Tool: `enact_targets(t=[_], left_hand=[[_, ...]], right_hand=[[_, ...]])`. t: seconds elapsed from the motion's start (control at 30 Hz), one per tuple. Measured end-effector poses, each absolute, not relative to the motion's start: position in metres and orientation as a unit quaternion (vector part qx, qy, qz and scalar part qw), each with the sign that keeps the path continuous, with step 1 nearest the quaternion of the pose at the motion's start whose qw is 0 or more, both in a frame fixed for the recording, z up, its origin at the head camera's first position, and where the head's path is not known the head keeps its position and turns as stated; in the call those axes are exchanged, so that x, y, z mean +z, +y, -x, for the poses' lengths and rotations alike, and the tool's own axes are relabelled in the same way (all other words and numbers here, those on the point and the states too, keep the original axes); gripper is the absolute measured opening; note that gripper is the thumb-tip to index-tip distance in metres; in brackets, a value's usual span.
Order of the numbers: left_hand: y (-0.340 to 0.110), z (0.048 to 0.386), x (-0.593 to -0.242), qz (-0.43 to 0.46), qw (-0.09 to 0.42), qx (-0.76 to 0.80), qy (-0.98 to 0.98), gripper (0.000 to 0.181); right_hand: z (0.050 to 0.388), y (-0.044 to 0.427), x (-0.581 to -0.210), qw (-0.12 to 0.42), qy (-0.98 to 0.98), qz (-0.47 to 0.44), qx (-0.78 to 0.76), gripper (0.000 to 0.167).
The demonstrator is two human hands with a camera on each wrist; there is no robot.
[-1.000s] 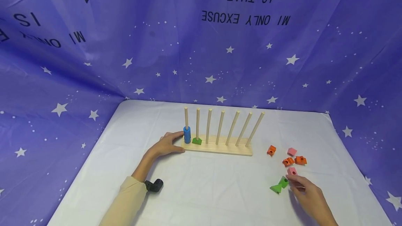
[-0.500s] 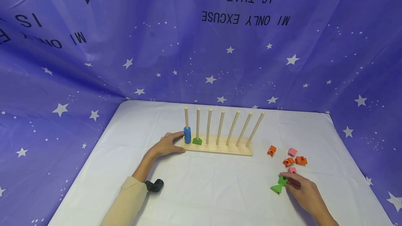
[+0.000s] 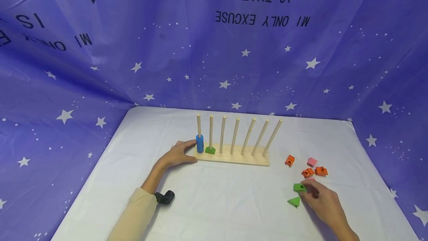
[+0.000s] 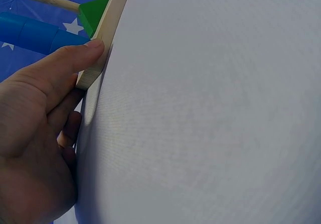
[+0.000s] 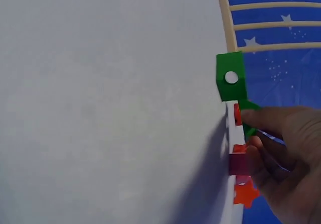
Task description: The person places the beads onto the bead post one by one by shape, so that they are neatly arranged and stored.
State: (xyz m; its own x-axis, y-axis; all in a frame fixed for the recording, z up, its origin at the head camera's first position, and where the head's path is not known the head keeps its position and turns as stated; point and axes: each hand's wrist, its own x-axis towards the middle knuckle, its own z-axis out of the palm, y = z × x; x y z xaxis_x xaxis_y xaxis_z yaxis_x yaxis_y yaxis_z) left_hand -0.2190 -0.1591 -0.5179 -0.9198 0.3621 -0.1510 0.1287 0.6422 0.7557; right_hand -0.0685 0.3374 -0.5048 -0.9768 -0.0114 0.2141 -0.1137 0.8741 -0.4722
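A wooden peg board (image 3: pixel 234 159) with several upright pegs stands on the white table. A stack of blue beads (image 3: pixel 200 144) sits on its leftmost peg, and a green block (image 3: pixel 210 150) on the second. My left hand (image 3: pixel 175 154) grips the board's left end; in the left wrist view the thumb (image 4: pixel 83 56) lies against its edge. With thumb and fingertips, my right hand (image 3: pixel 324 200) pinches a green block (image 3: pixel 298 187) that has a hole. Another green block (image 3: pixel 294 201), triangular, lies just in front of it.
Beyond the right hand lie several orange blocks (image 3: pixel 321 171) and a pink block (image 3: pixel 312 161). A second pink block (image 3: pixel 311 179) is mostly hidden by the hand. A purple star-printed cloth (image 3: pixel 224 66) hangs behind the table (image 3: pixel 207 203).
My right hand has shifted left from the near pink block, taken hold of the green block and drawn it slightly away from the triangular one. The left hand has stayed on the board.
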Motion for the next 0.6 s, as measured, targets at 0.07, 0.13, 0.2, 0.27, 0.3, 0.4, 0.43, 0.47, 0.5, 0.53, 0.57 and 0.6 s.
enact_targets(t=[0.07,0.13,0.2,0.27,0.3,0.4,0.43,0.47,0.5,0.53,0.57,0.6], left_hand=[[-0.159,0.219,-0.518,-0.139,0.146,0.4,0.894,0.082],[-0.159,0.219,-0.518,-0.137,0.146,0.4,0.894,0.082],[-0.159,0.219,-0.519,-0.138,0.145,0.397,0.896,0.082],[-0.159,0.219,-0.518,-0.14,0.145,0.397,0.895,0.081],[-0.159,0.219,-0.518,-0.14,0.145,0.397,0.895,0.081],[-0.159,0.218,-0.517,-0.14,0.146,0.401,0.893,0.081],[-0.159,0.218,-0.516,-0.14,0.146,0.402,0.893,0.081],[-0.159,0.218,-0.516,-0.14,0.146,0.401,0.893,0.082],[-0.159,0.218,-0.516,-0.141,0.146,0.401,0.893,0.082],[-0.159,0.219,-0.517,-0.142,0.144,0.4,0.894,0.082],[-0.159,0.219,-0.518,-0.144,0.143,0.398,0.895,0.082],[-0.16,0.219,-0.518,-0.144,0.143,0.397,0.895,0.082]], right_hand=[[0.07,0.334,-0.498,0.129,-0.959,-0.033,0.248,0.034],[0.071,0.33,-0.491,0.152,-0.953,-0.039,0.258,0.035],[0.074,0.324,-0.481,0.166,-0.945,-0.05,0.276,0.035],[0.077,0.316,-0.471,0.171,-0.938,-0.058,0.295,0.036],[0.079,0.312,-0.466,0.172,-0.934,-0.061,0.307,0.036],[0.085,0.295,-0.453,0.17,-0.919,-0.072,0.349,0.035],[0.087,0.288,-0.449,0.17,-0.914,-0.074,0.362,0.035],[0.089,0.282,-0.445,0.168,-0.908,-0.079,0.375,0.035],[0.091,0.275,-0.441,0.169,-0.903,-0.088,0.386,0.034],[0.093,0.267,-0.437,0.17,-0.896,-0.096,0.398,0.035],[0.096,0.26,-0.433,0.171,-0.891,-0.105,0.408,0.035],[0.098,0.252,-0.429,0.174,-0.886,-0.115,0.414,0.036]])
